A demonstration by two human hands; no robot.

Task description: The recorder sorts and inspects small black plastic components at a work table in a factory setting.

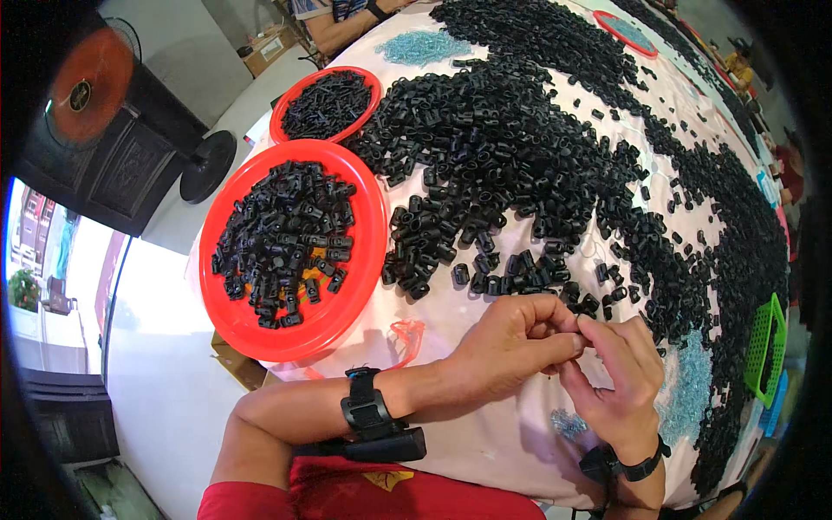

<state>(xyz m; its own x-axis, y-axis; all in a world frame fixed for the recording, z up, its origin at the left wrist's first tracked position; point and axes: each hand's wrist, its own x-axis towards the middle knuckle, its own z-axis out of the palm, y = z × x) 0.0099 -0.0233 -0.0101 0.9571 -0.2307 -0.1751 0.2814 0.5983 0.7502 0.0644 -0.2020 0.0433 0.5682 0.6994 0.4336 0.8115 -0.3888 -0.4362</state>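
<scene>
My left hand point(507, 345) and my right hand point(622, 373) meet over the near side of the table, thumbs and fingertips pinched together. Whatever sits between the fingertips is hidden or too small to name. Just beyond them spreads a big heap of small hollow black plastic pieces point(485, 147), with loose ones close to my knuckles. To the left, a round red tray point(368, 251) holds a pile of black plastic pieces resembling cord locks point(282, 234). A small patch of shiny pale-blue bits point(568, 424) lies beside my right hand.
Behind the tray, a smaller red basin point(374, 87) contains thin black parts. Pale-blue heaps point(423, 47) point(689, 390) lie far off and at right. A green basket point(763, 347) stands at the right edge. A fan point(95, 87) is at left; another person's arm point(338, 33) rests at the far side.
</scene>
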